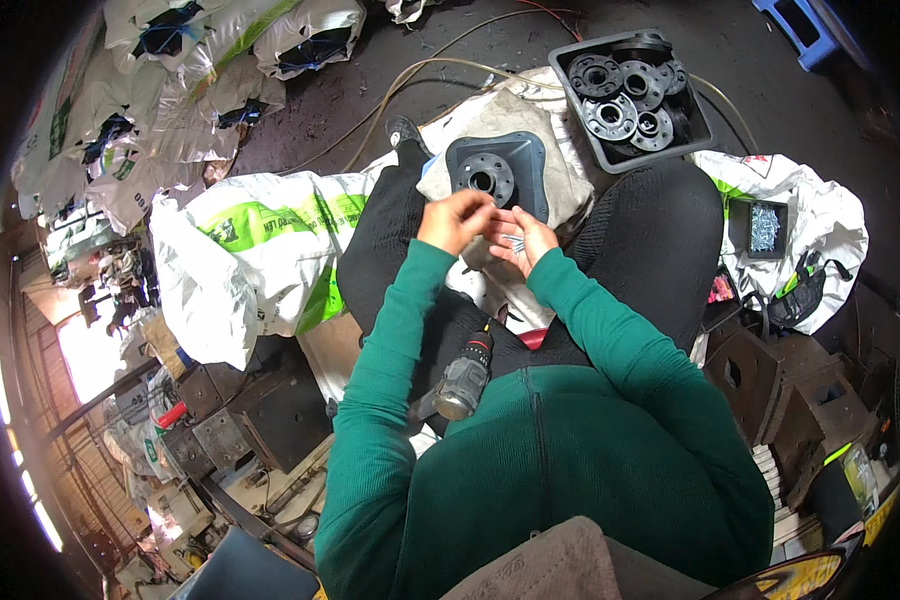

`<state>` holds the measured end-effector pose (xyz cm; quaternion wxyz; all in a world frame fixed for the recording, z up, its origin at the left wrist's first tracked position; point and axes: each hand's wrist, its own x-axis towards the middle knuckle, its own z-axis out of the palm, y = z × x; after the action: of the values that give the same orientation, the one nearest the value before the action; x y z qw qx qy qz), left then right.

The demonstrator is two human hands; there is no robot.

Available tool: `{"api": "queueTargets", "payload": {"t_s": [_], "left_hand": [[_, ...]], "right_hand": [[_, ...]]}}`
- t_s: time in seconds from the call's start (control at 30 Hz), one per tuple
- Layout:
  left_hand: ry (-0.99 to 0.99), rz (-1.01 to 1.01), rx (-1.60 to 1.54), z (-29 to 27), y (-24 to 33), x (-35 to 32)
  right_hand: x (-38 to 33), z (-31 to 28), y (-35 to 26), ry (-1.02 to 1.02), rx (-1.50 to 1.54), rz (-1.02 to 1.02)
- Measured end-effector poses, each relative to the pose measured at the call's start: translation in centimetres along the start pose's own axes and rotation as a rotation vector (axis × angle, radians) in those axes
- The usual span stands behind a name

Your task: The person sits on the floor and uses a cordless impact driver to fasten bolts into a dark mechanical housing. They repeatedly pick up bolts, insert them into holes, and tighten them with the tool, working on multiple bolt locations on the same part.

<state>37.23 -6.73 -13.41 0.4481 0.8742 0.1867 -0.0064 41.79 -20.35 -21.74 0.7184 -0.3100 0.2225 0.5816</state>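
Note:
My right hand [536, 236] is turned palm up and cupped around several small silvery screws [514, 242]. Just left of it, my left hand [452, 222] has thumb and fingers pinched together; whatever they hold, if anything, is too small to make out. Beyond both hands, a dark grey square housing [536, 158] lies on a cloth between my legs. Inside it sits a round metal flange [486, 172] with holes around a central bore. A cordless drill [465, 380] rests in my lap, its bit pointing away from me.
A grey bin [610, 160] full of round flanges stands at the far right. Right of my knee, a small dark box of screws [765, 230] sits on a white sack [820, 200]. Another sack [260, 260] lies to my left; a hose [410, 72] crosses the floor.

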Motion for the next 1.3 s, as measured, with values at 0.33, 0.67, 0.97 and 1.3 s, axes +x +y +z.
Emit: {"api": "queueTargets", "payload": {"t_s": [0.33,0.67,0.97,1.3], "left_hand": [[0.194,-0.243,-0.093,3.9,-3.2,0.8],[0.292,-0.071,0.065,5.7,-4.8,-0.3],[0.207,0.037,0.399,4.1,-0.6,-1.4],[-0.116,0.370,0.718,3.2,1.1,-1.3]], "right_hand": [[0.1,-0.5,-0.3,0.175,-0.011,-0.117],[0.4,-0.4,-0.2,0.182,-0.001,-0.151],[0.6,-0.6,-0.4,0.116,0.106,-0.150],[1.2,-0.7,0.7,-0.046,0.174,-0.028]]}}
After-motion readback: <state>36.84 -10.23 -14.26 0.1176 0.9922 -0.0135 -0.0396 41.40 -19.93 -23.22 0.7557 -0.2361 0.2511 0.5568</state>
